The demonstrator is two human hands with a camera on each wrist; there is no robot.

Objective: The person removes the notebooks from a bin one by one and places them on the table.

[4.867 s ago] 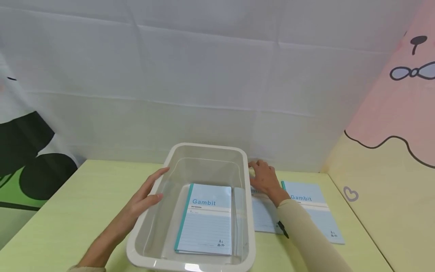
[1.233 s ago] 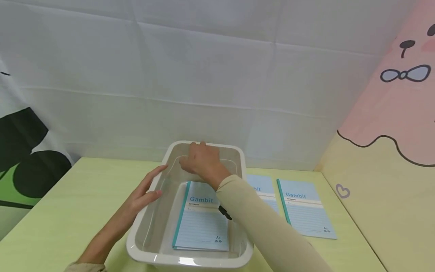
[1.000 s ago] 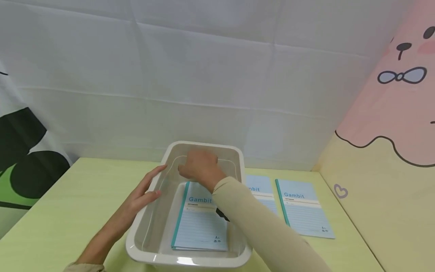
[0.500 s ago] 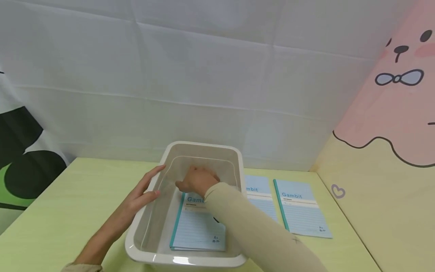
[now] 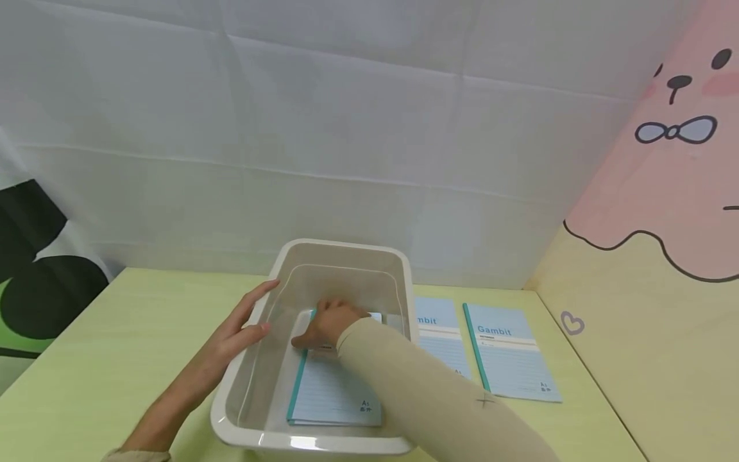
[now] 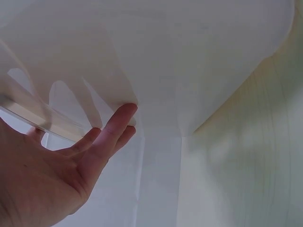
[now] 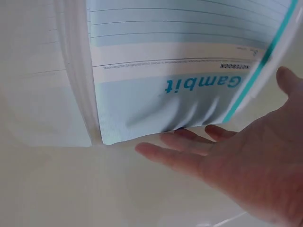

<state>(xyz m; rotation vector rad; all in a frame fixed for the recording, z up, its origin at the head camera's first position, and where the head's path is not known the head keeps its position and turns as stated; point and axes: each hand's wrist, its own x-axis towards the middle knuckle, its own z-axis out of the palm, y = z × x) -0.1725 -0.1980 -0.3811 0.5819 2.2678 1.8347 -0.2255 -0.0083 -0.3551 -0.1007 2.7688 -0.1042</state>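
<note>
My left hand (image 5: 231, 333) rests at the left rim of an off-white plastic tub (image 5: 346, 444). In the left wrist view, that hand's (image 6: 52, 175) fingers lie fairly straight against the tub's outer wall (image 6: 161, 71). Inside the tub lies a light-blue Gambit notebook (image 5: 335, 391) with a teal spine; its near edge looks layered. My right hand (image 5: 331, 324) reaches into the tub over the notebook's far end, hiding part of the title. The right wrist view has the right hand (image 7: 246, 165) with extended fingers at the notebook's (image 7: 184, 52) top edge.
Two more Gambit notebooks lie flat right of the tub: one (image 5: 441, 321) beside it, partly hidden by tub and sleeve, another (image 5: 514, 353) farther right. White cloth (image 5: 346, 128) hangs behind the pale green table (image 5: 167, 327); a printed panel (image 5: 652, 308) stands at right.
From outside the tub's right side, over a notebook, my right hand has come across above the tub's far end, then down to the notebook inside. The left hand keeps its place at the rim.
</note>
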